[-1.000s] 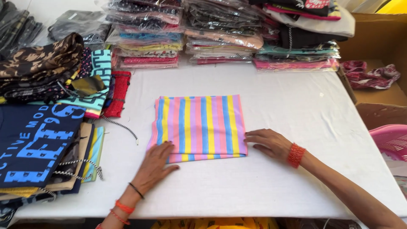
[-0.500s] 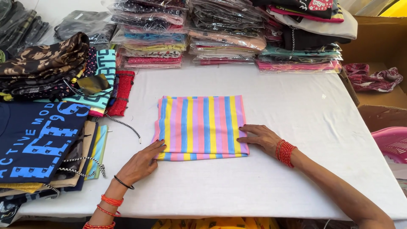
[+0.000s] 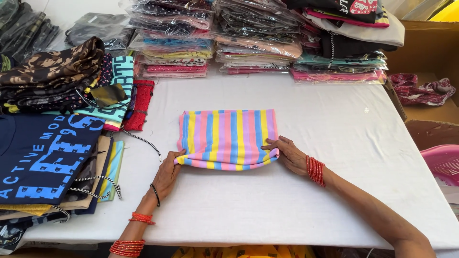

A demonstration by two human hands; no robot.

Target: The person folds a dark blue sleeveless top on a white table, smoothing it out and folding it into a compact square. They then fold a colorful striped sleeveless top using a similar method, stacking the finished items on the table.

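Striped folded cloth (image 3: 227, 138) near edge pinched by left hand (image 3: 167, 174) and right hand (image 3: 291, 155), plastic-wrapped packets (image 3: 258, 33) stacked behind.

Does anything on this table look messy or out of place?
Mostly tidy. The striped cloth lies square between the left hand and right hand. The odd bits: a black-and-white cord trails loose from the pile of folded clothes, and a crumpled red cloth sits in the cardboard box.
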